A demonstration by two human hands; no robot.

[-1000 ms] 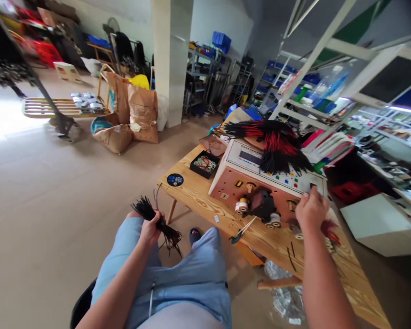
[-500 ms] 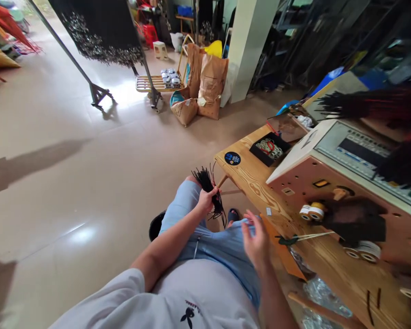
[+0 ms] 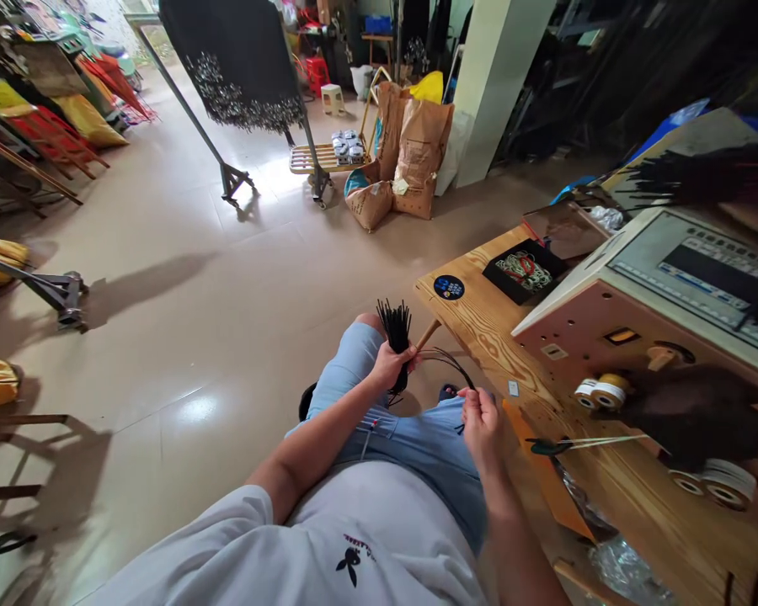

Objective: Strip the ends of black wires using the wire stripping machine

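My left hand (image 3: 392, 364) is closed round a bundle of thin black cords (image 3: 394, 321), which fan out upward above my fingers, with more ends hanging below. A few black strands (image 3: 450, 357) arch from the bundle across to my right hand (image 3: 480, 414). Its fingers are pinched on those strands. Both hands are over my lap, in front of the light blue shorts (image 3: 347, 370). Whether the strands are cords, wires or laces is too fine to tell for certain.
On my right stands a wooden table (image 3: 473, 320) bearing a machine with a control panel (image 3: 701, 261), white spools (image 3: 603, 391), a black box of cords (image 3: 523, 271) and a round dark disc (image 3: 448, 287). Paper sacks (image 3: 422, 156) and a wheeled rack (image 3: 233, 181) stand ahead.
My right hand has gone from open and bare to pinching several black strands drawn out from the bundle. My left hand keeps its hold. The view has turned slightly left.
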